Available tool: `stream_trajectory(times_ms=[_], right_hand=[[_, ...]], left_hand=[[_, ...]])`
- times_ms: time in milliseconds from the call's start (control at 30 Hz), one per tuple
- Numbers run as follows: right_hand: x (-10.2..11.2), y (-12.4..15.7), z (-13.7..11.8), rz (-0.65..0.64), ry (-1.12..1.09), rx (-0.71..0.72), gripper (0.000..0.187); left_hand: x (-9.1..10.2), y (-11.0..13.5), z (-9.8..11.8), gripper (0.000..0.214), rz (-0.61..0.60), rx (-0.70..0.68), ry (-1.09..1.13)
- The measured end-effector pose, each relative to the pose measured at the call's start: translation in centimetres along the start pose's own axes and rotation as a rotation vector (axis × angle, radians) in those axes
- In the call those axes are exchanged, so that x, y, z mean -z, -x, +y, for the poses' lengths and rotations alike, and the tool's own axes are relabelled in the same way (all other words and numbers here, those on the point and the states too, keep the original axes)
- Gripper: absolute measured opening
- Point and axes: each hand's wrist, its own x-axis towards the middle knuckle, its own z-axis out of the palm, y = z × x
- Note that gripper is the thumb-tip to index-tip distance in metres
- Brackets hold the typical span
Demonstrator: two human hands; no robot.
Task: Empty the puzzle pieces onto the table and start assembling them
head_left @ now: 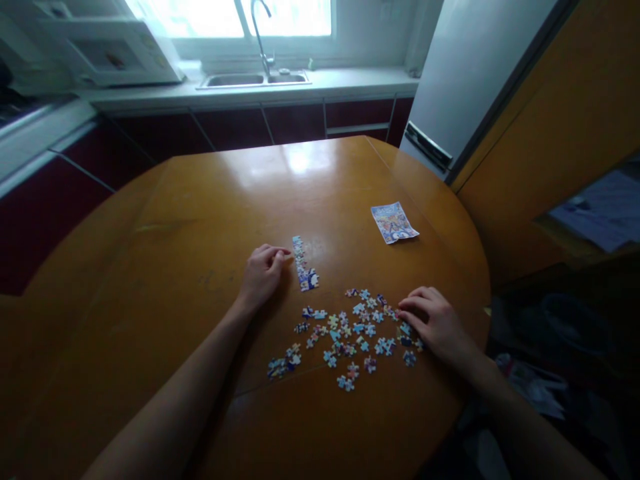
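Observation:
A round wooden table carries several loose jigsaw pieces scattered in front of me. A short joined strip of pieces lies just beyond them. My left hand rests beside that strip, fingers curled with the fingertips pinched near its top end; whether a piece is in them I cannot make out. My right hand lies on the right edge of the loose pieces, its fingers bent and pressing on pieces there.
A small printed picture card lies on the table's far right. Beyond the table run a counter with a sink and tap, dark red cabinets, and a microwave. A fridge and an orange cupboard stand on the right.

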Motion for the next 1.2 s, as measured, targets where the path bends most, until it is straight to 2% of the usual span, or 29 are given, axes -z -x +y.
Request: stream_trajectory(times_ms=[200, 367, 533, 700, 1000, 1100, 1200], right_hand=[[0.1, -0.5, 0.4, 0.019, 0.005, -0.017, 0.016], [0.2, -2.4, -1.4, 0.015, -0.009, 0.040, 0.012], [-1.4, -5.6, -4.0, -0.081, 0.021, 0.191, 0.011], [-3.2, -7.7, -4.8, -0.195, 0.093, 0.266, 0.008], [-3.4, -9.3, -5.3, -0.324, 0.008, 0.222, 0.010], [-3.8, -11.5, -5.9, -0.339, -0.146, 0.167, 0.012], [-5.0, -14.7, -6.8, -0.292, -0.284, 0.111, 0.008]], left_hand=[[0.0, 0.0, 0.0, 0.032, -0.003, 0.002, 0.016], [-0.1, 0.1, 0.0, 0.032, -0.005, 0.002, 0.022], [-0.2, 0.1, -0.1, 0.032, 0.002, -0.004, 0.014], [-0.2, 0.2, -0.1, 0.030, 0.004, -0.001, 0.036], [-0.3, 0.4, -0.1, 0.026, 0.011, -0.004, 0.078], [-0.1, 0.7, 0.4, 0.021, -0.035, -0.053, 0.103], [0.0, 1.0, 0.8, 0.019, -0.101, -0.110, 0.096]])
